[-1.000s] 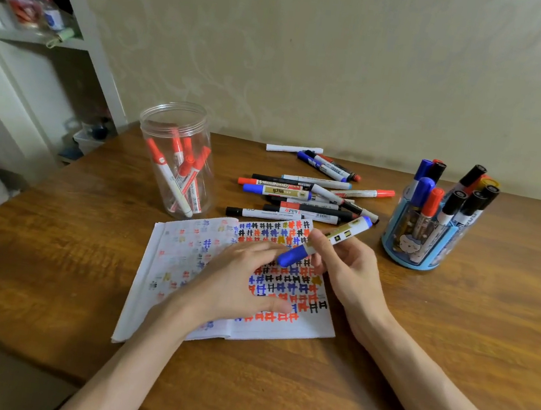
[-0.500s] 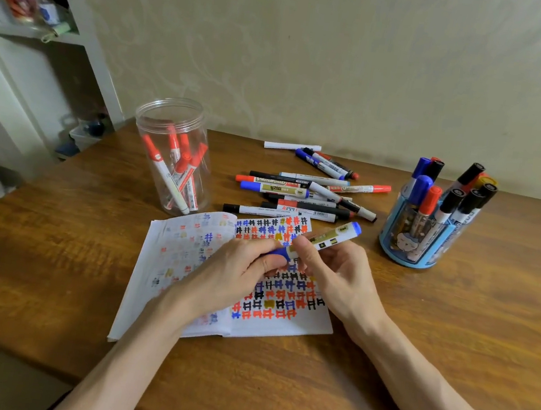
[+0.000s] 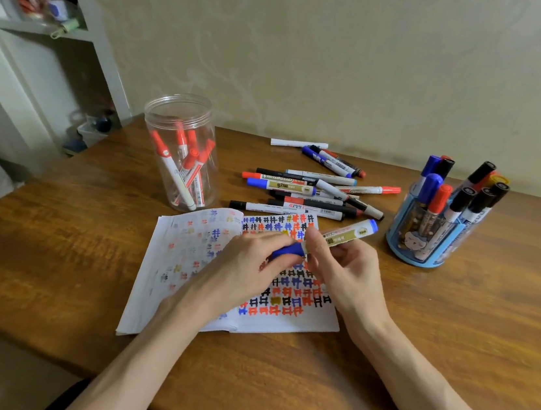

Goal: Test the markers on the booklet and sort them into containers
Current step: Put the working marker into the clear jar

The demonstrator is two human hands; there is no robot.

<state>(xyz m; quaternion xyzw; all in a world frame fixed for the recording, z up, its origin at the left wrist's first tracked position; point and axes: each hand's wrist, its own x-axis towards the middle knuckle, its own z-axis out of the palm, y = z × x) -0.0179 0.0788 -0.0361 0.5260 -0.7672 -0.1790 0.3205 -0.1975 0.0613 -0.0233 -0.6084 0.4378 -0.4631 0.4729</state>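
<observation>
A blue marker (image 3: 343, 237) over the booklet (image 3: 188, 249) — right hand (image 3: 347, 275) curled round its barrel, left hand (image 3: 245, 270) pinching the cap (image 3: 288, 251).

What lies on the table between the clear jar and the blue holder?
Loose markers lie between the clear jar and the blue holder, shown in the head view.

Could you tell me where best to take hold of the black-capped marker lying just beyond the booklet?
Pinch the black-capped marker on its white barrel, mid-length, coming down from above. It lies flat, with the booklet edge close in front and the other loose markers close behind.
</observation>
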